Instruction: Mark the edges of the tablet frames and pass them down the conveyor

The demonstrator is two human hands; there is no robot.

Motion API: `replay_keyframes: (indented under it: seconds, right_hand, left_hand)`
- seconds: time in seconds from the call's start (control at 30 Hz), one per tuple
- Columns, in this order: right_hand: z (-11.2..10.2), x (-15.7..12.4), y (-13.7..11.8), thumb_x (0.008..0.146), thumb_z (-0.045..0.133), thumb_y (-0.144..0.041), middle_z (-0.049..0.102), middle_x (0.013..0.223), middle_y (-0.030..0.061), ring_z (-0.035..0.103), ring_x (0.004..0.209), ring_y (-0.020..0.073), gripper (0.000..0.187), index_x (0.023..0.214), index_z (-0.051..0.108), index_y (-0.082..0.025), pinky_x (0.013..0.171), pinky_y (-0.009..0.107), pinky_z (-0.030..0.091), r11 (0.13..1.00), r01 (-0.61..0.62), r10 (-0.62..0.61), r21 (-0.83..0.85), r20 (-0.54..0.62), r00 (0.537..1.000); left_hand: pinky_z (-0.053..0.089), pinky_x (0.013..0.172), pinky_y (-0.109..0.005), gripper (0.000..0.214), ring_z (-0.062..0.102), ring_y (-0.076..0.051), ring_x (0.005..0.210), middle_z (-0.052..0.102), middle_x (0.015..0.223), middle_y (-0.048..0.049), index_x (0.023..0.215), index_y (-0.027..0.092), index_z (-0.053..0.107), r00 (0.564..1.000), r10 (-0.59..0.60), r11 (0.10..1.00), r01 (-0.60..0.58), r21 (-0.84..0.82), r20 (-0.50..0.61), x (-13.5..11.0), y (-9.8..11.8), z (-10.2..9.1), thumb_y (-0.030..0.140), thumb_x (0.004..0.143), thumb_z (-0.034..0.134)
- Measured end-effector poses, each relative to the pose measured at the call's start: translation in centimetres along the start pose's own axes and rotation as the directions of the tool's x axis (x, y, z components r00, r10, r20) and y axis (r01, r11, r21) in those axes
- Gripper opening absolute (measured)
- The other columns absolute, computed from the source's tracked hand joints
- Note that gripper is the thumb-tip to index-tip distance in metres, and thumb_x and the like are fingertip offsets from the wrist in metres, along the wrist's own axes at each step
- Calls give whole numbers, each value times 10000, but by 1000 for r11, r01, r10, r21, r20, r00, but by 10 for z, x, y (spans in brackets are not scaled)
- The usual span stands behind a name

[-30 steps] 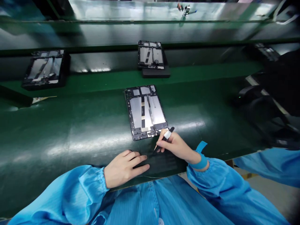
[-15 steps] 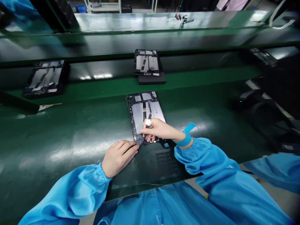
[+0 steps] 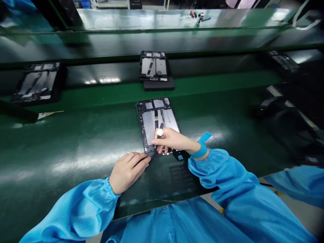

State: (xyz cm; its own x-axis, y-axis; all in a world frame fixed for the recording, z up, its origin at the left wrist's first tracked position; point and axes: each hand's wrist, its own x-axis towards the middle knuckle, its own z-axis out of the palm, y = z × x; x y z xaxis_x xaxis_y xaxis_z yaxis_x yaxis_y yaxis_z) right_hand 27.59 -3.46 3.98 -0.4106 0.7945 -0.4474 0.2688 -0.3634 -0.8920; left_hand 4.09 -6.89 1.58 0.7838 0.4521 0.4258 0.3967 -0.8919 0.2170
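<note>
Green and shiny, the workbench [image 3: 76, 141] is stretching from side to side, and light is bouncing off it. Farther back, a far tablet [image 3: 153, 65] is sitting on a black box [image 3: 159, 85]. Nearer the person, an open tablet [image 3: 148, 126] is lying flat, its insides showing and its near edge by both hands.

For neat work here, I am thinking the left fingers should be pressing softly, so the open tablet is not sliding. The other hand should be moving the tool slowly and lightly, not scratching any tiny parts.

The left hand [image 3: 129, 171] is lying low, palm down, fingers nearly straight and close together. It is gripping nothing; its fingertips are touching the near left corner. The right hand [image 3: 169, 139] is reaching over the near part of the open tablet, a blue wrist strap [image 3: 201, 152] going around its wrist. Thumb and fingers are pinching a black tool with a white band [image 3: 160, 131], pointing it downward. Its tip is hiding, so I am not able to tell what it is touching.
</note>
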Motion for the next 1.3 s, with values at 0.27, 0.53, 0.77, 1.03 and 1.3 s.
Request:
replay_keyframes:
  seconds: [0.27,0.53,0.77,1.03,1.3]
  right_hand:
    - [1,1,-1,824,699,-371,679,580,29,680,510,151,258,759,604,-140,391,188,536,1000,-5,5,-16,-12,1000]
    - [1,0,0,839,685,-330,680,582,31,687,521,153,221,767,608,-136,392,180,537,1000,-3,2,-21,-23,1000]
    - [0,0,2,816,704,-344,687,615,25,703,563,167,225,792,590,-152,407,190,544,999,39,-38,15,-59,998]
    - [-2,-35,22,836,669,-340,636,579,-22,688,575,153,205,784,537,-192,489,206,526,987,151,-157,-46,-373,915]
    - [2,-40,25,844,659,-347,664,635,-9,689,600,164,187,792,569,-191,537,238,495,967,175,-232,-182,-365,901]
  left_hand:
    - [497,769,-317,190,600,-184,892,686,1039,-67,1110,142,628,1000,-3,1000,3,-1,5,1,0,-1,166,926,587]
    - [478,751,-312,245,593,-185,894,671,1074,-80,1176,151,617,999,19,997,-23,72,48,-1,1,-2,158,947,530]
    - [456,698,-329,379,576,-208,859,639,1119,-109,1282,158,567,981,52,964,-98,248,185,-1,5,-8,89,970,363]
    - [465,713,-321,365,570,-205,889,624,1112,-110,1268,167,577,984,49,975,-84,205,171,-1,3,-5,116,993,342]
    - [481,724,-325,329,576,-214,922,624,1128,-102,1262,191,589,990,15,984,-39,176,137,-3,2,0,150,988,412]
